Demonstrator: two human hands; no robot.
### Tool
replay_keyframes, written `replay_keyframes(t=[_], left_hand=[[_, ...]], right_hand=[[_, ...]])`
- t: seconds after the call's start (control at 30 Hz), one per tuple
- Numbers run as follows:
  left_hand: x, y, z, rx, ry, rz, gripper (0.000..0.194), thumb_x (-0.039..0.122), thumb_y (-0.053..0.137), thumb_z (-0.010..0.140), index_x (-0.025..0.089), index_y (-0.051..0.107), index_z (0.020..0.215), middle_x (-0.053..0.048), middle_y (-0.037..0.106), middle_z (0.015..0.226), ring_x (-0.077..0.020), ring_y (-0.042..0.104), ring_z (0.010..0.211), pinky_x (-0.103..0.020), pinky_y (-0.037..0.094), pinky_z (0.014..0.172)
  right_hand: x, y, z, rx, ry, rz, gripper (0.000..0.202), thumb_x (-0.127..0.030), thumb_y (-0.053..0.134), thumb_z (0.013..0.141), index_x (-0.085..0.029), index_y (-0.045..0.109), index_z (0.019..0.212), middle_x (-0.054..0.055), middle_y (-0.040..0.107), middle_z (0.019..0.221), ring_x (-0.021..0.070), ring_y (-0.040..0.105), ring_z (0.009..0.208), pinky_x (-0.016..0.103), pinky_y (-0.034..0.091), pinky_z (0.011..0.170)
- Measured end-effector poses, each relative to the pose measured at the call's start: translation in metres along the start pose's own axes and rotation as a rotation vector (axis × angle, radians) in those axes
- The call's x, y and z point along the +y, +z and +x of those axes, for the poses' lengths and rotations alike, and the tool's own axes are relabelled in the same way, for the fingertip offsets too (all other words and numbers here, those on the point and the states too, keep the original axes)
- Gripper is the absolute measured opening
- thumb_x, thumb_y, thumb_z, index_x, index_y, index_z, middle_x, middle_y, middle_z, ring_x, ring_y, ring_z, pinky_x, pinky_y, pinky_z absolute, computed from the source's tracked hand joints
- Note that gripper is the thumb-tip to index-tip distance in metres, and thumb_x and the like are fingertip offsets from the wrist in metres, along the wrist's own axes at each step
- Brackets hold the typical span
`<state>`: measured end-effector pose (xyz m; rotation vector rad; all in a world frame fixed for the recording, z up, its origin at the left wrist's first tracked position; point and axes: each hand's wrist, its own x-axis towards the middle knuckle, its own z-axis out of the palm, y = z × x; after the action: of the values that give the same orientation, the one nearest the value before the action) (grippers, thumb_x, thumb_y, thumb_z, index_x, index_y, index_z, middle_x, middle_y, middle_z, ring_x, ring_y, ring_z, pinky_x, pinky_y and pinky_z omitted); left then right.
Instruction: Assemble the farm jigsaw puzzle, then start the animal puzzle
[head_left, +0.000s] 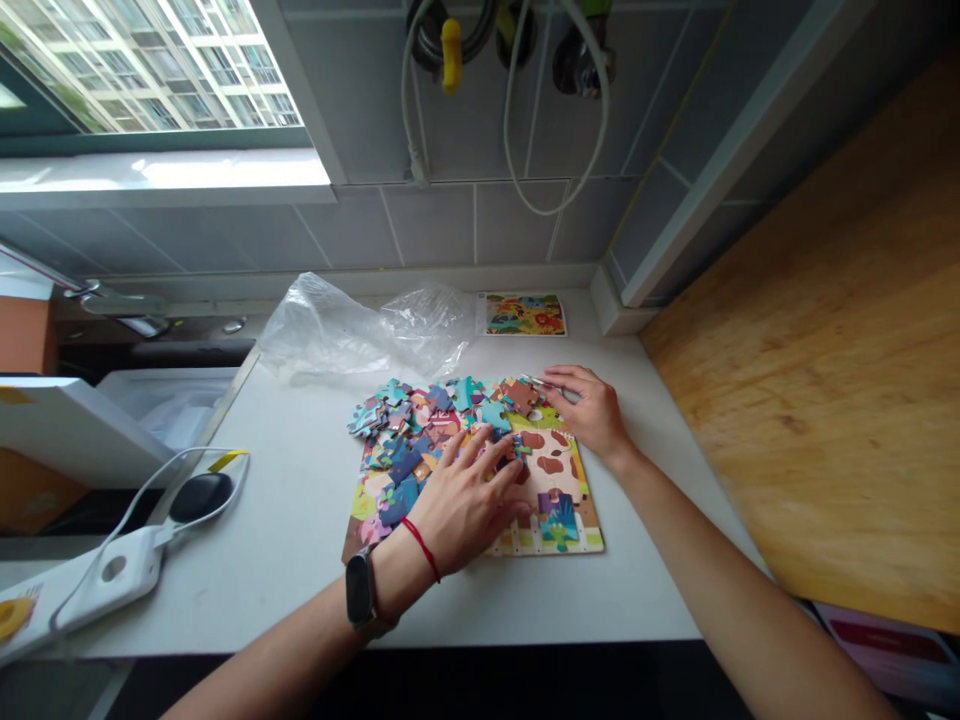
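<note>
Pieces heaped on board; left hand spread over them, no hold visible. Right hand half-curled at far corner, hold unclear; light pressure advised against sliding.

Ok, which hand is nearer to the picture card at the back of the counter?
Right. The right hand is at the back right of the puzzle board, in front and slightly right of the picture card; the left hand is farther, over the pieces mid-board.
</note>
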<state>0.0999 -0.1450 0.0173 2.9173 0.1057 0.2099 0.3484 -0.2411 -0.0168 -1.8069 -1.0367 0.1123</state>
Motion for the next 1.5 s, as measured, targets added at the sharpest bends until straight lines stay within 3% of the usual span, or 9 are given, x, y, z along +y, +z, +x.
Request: replay_keyframes(t=[0.17, 0.33, 0.43, 0.6, 0.73, 0.93, 1.2, 1.33, 1.5], left_hand=[[-0.012, -0.016, 0.021, 0.055, -0.001, -0.019, 0.025, 0.040, 0.061, 0.108, 0.024, 0.071, 0.125, -0.009, 0.075, 0.129, -0.0333, 0.063, 0.130, -0.055, 0.051, 0.111], [-0.028, -0.017, 0.041, 0.108, 0.019, 0.022, 0.026, 0.037, 0.062, 0.107, 0.022, 0.072, 0.126, -0.012, 0.068, 0.143, -0.0345, 0.060, 0.137, -0.052, 0.053, 0.111], [-0.035, -0.007, 0.043, 0.126, 0.000, 0.036, 0.034, 0.042, 0.059, 0.108, 0.022, 0.071, 0.133, -0.014, 0.058, 0.158, -0.0399, 0.052, 0.147, -0.057, 0.050, 0.116], [-0.045, 0.009, 0.037, 0.095, -0.024, -0.023, 0.037, 0.048, 0.059, 0.108, 0.025, 0.072, 0.135, -0.012, 0.056, 0.161, -0.0418, 0.048, 0.151, -0.061, 0.049, 0.117], [-0.052, 0.013, 0.035, 0.107, -0.012, -0.061, 0.036, 0.045, 0.060, 0.108, 0.025, 0.072, 0.136, -0.012, 0.060, 0.156, -0.0395, 0.049, 0.148, -0.059, 0.049, 0.116], [-0.055, 0.012, 0.034, 0.166, -0.003, -0.075, 0.029, 0.042, 0.060, 0.108, 0.026, 0.076, 0.125, -0.011, 0.067, 0.145, -0.0377, 0.055, 0.141, -0.057, 0.051, 0.112], [-0.058, 0.008, 0.034, 0.181, 0.005, -0.075, 0.025, 0.040, 0.060, 0.108, 0.023, 0.076, 0.117, -0.011, 0.070, 0.137, -0.0349, 0.059, 0.135, -0.053, 0.050, 0.107], [-0.060, 0.003, 0.033, 0.187, -0.004, -0.063, 0.023, 0.036, 0.059, 0.108, 0.021, 0.075, 0.103, -0.010, 0.072, 0.129, -0.0331, 0.063, 0.128, -0.049, 0.052, 0.102], [-0.062, 0.002, 0.034, 0.187, -0.015, -0.098, 0.021, 0.033, 0.060, 0.107, 0.020, 0.074, 0.098, -0.010, 0.073, 0.123, -0.0302, 0.065, 0.121, -0.046, 0.054, 0.099]], right_hand=[[-0.003, 0.001, 0.002, 0.160, 0.179, 0.292, 0.030, -0.050, 0.081, 0.086, -0.021, 0.081, 0.090, 0.005, 0.077, 0.081, 0.0212, 0.072, 0.073, 0.034, 0.060, 0.068], [-0.001, 0.000, 0.003, 0.171, 0.244, 0.379, 0.041, -0.057, 0.082, 0.084, -0.019, 0.076, 0.098, 0.000, 0.072, 0.066, 0.0160, 0.064, 0.051, 0.027, 0.050, 0.047], [-0.004, -0.005, 0.003, 0.197, 0.229, 0.361, 0.032, -0.050, 0.083, 0.084, -0.020, 0.079, 0.094, 0.004, 0.076, 0.075, 0.0194, 0.072, 0.064, 0.028, 0.056, 0.053], [-0.001, -0.014, 0.006, 0.174, 0.087, 0.055, 0.021, -0.031, 0.069, 0.086, -0.023, 0.085, 0.097, 0.011, 0.080, 0.119, 0.0257, 0.076, 0.108, 0.036, 0.063, 0.085], [0.012, -0.016, 0.006, 0.107, 0.132, -0.036, 0.026, -0.023, 0.057, 0.081, -0.022, 0.083, 0.085, 0.010, 0.083, 0.111, 0.0262, 0.078, 0.103, 0.039, 0.063, 0.090], [0.025, -0.032, 0.008, 0.245, 0.208, -0.185, 0.022, -0.023, 0.050, 0.079, -0.021, 0.071, 0.084, 0.012, 0.080, 0.106, 0.0240, 0.074, 0.082, 0.038, 0.060, 0.077], [0.030, -0.034, 0.011, 0.155, 0.226, -0.298, 0.027, -0.039, 0.064, 0.083, -0.019, 0.079, 0.093, 0.013, 0.076, 0.100, 0.0219, 0.068, 0.073, 0.038, 0.059, 0.077], [0.031, -0.033, 0.008, 0.059, 0.219, -0.312, 0.044, -0.050, 0.078, 0.076, -0.019, 0.083, 0.106, 0.013, 0.075, 0.105, 0.0227, 0.068, 0.077, 0.039, 0.060, 0.079], [0.037, -0.034, 0.008, 0.014, 0.235, -0.338, 0.051, -0.049, 0.082, 0.073, -0.017, 0.083, 0.112, 0.012, 0.074, 0.102, 0.0237, 0.068, 0.078, 0.041, 0.061, 0.081]])
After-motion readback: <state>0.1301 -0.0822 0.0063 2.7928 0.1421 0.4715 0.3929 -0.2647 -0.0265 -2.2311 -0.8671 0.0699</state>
